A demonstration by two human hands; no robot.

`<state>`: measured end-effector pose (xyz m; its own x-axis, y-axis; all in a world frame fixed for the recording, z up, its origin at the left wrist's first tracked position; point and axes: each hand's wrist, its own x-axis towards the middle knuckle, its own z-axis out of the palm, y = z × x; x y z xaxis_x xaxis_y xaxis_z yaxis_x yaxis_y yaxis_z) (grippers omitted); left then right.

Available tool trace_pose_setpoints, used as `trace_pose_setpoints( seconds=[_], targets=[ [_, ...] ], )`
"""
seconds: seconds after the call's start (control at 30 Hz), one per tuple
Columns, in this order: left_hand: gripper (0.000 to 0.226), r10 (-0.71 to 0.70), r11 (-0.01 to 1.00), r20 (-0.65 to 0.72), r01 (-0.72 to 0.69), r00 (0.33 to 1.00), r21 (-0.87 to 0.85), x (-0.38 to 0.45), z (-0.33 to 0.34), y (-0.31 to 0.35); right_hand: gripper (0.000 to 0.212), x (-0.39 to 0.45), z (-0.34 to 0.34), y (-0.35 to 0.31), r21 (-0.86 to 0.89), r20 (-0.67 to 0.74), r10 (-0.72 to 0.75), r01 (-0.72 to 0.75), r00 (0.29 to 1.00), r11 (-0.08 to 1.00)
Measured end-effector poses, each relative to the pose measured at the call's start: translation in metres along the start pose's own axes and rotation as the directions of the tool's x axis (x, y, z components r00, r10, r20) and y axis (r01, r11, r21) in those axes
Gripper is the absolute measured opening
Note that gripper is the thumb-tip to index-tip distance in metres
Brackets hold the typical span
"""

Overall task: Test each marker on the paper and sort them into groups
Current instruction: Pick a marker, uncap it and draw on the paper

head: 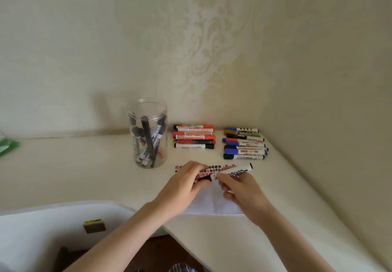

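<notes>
A white marker with a black cap lies across both my hands above the white paper. My left hand grips its black cap end. My right hand pinches the white barrel. Red and black test marks run along the paper's far edge. A clear plastic jar holds several markers to the left. Two sorted groups lie by the wall: a mostly red pile and a mostly blue and black pile.
The cream table meets the wallpapered wall at the back and curves away on the right. A green object lies at the far left. A small yellow-and-brown block rests on a white surface at the lower left.
</notes>
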<state>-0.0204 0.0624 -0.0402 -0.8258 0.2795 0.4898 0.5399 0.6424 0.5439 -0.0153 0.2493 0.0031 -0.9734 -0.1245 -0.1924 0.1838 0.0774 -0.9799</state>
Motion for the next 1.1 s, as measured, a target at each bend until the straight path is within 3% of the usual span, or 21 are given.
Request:
trace_pose_setpoints(
  seconds=[0.17, 0.33, 0.5, 0.6, 0.7, 0.77, 0.9, 1.1],
  targets=[
    [0.025, -0.058, 0.997, 0.045, 0.056, 0.997, 0.044, 0.000, 0.012, 0.015, 0.021, -0.004, 0.011, -0.003, 0.038, -0.012, -0.015, 0.015, 1.000, 0.999],
    [0.020, -0.095, 0.995, 0.060, 0.096, 0.994, -0.017, -0.003, 0.009, 0.021, 0.032, -0.005, 0.019, 0.003, -0.065, -0.082, -0.102, 0.096, 0.991, 0.993],
    [0.016, -0.120, 0.977, 0.157, 0.145, 0.980, -0.158, -0.005, -0.006, 0.018, 0.032, -0.011, 0.014, 0.004, -0.135, 0.033, -0.205, 0.207, 0.978, 0.969],
    [0.032, -0.154, 0.978, 0.226, 0.181, 0.962, -0.105, -0.005, -0.015, 0.015, 0.029, -0.007, 0.003, 0.004, 0.021, -0.048, -0.138, 0.139, 0.989, 0.990],
    [0.052, -0.168, 0.982, 0.220, 0.142, 0.961, 0.127, -0.004, -0.017, -0.002, 0.021, -0.002, -0.016, -0.002, 0.186, -0.197, -0.012, 0.049, 0.980, 0.981],
    [0.062, -0.137, 0.963, 0.245, 0.072, 0.960, 0.258, 0.000, -0.015, -0.012, 0.017, 0.002, -0.026, -0.001, 0.100, -0.225, -0.007, 0.031, 0.974, 0.994],
    [0.069, -0.151, 0.939, 0.261, 0.056, 0.953, 0.340, 0.016, -0.006, -0.015, 0.018, 0.008, -0.025, 0.005, -0.133, -0.255, -0.057, 0.024, 0.965, 0.991],
    [0.068, -0.146, 0.949, 0.193, 0.082, 0.970, 0.303, 0.012, 0.011, -0.024, 0.034, 0.030, -0.002, 0.003, -0.285, -0.188, -0.148, 0.091, 0.971, 0.954]
  ],
)
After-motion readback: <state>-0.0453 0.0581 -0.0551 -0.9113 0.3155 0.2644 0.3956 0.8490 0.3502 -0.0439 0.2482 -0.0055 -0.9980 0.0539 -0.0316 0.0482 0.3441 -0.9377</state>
